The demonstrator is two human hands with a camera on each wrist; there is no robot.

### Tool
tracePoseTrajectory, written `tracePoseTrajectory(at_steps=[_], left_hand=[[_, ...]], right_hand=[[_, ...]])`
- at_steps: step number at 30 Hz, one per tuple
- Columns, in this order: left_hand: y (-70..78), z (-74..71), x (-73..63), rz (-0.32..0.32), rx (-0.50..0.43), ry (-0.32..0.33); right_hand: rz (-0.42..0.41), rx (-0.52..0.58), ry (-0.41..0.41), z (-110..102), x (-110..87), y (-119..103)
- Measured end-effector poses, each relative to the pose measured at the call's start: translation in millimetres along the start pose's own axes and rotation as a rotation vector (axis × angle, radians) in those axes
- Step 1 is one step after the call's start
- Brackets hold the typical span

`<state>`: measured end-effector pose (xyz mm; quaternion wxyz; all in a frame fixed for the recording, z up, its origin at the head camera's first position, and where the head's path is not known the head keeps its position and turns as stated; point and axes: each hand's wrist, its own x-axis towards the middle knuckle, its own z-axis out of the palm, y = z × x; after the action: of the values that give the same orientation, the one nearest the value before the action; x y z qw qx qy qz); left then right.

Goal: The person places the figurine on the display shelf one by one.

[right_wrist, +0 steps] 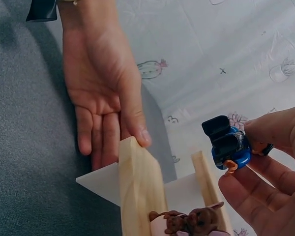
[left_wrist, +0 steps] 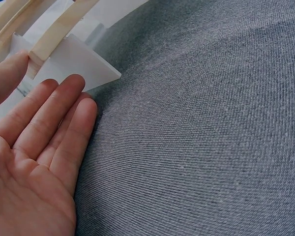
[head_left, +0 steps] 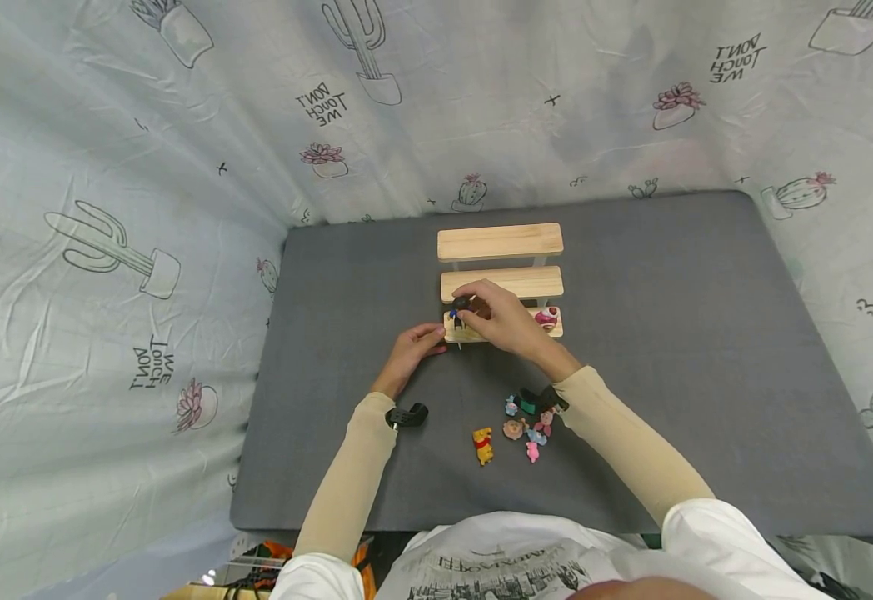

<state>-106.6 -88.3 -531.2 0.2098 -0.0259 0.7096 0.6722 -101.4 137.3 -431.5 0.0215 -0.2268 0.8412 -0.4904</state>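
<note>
My right hand [head_left: 507, 321] pinches a small toy minifigure [right_wrist: 231, 147] with a blue body and black legs, over the left part of the lowest step of a three-step wooden display stand [head_left: 501, 283]. In the right wrist view the minifigure lies tipped sideways between thumb and fingers, legs pointing away from the palm. My left hand [head_left: 410, 350] is at the step's left end, its thumb on the wood and its straight fingers beside the white side panel [left_wrist: 83, 64]. A brown toy figure [right_wrist: 199, 221] sits on the lowest step; a pink-and-white figure [head_left: 546, 317] is at its right end.
Nearer my body, a yellow bear figure [head_left: 483, 446] in a red top lies on the grey table [head_left: 669, 333]. Right of it is a cluster of several small figures, among them a pink one [head_left: 532, 452], close to my right wrist. A printed curtain [head_left: 436, 150] surrounds the table.
</note>
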Motion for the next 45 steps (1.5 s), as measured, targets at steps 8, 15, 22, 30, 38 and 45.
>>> tracePoseTrajectory(at_steps=[8,15,22,30,38,45], left_hand=[[0.0,-0.3,0.0,0.005,-0.003,-0.007],[0.5,-0.3,0.1,-0.004,0.014,-0.007],[0.9,-1.6,-1.3,-0.004,0.012,-0.005],[1.8,-2.0,-2.5,-0.014,-0.002,-0.013],[2.1,-1.7,-2.4,-0.021,0.000,-0.016],[2.1,-2.1,-2.3,-0.021,0.000,-0.027]], right_hand=[[0.002,-0.033,0.001,5,2.2,4],[-0.020,-0.084,0.019,6,2.1,4],[-0.064,-0.194,0.070,7,4.0,5],[-0.084,-0.271,0.052,13,4.6,10],[-0.090,-0.319,0.045,16,2.1,15],[-0.089,-0.395,0.032,19,-0.6,16]])
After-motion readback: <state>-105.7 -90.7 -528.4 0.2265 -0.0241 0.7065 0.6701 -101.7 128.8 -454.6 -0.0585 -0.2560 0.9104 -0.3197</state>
